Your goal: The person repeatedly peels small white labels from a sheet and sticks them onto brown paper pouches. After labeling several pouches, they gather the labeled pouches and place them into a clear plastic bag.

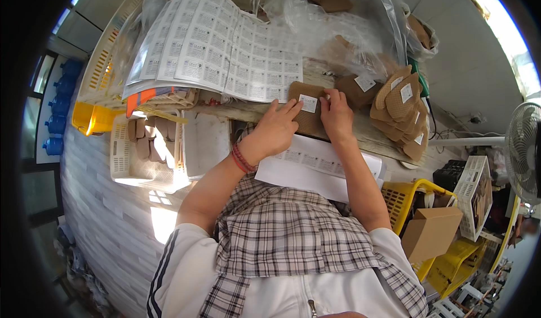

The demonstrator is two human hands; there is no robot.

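Note:
A brown, textured flat pad [307, 124] lies at the table's front edge, with a white printed sticker [308, 103] on its upper part. My left hand [276, 129] rests on the pad's left side, fingers stretched and their tips at the sticker. At the pad's right edge is my right hand [338, 115], its thumb and bent forefinger drawn together; whatever sits between them is too small to make out. To the right, a pile of similar pads [394, 109] bears white stickers. Sheets of printed stickers [225, 47] spread across the table's left side.
Another sticker sheet [307, 163] lies over my lap. Clear plastic bags [349, 36] with brown pads stand behind. Lower left is a white crate [121, 154] of brown pieces. On the right are a yellow basket [399, 202], a cardboard box [431, 233] and a fan [523, 149].

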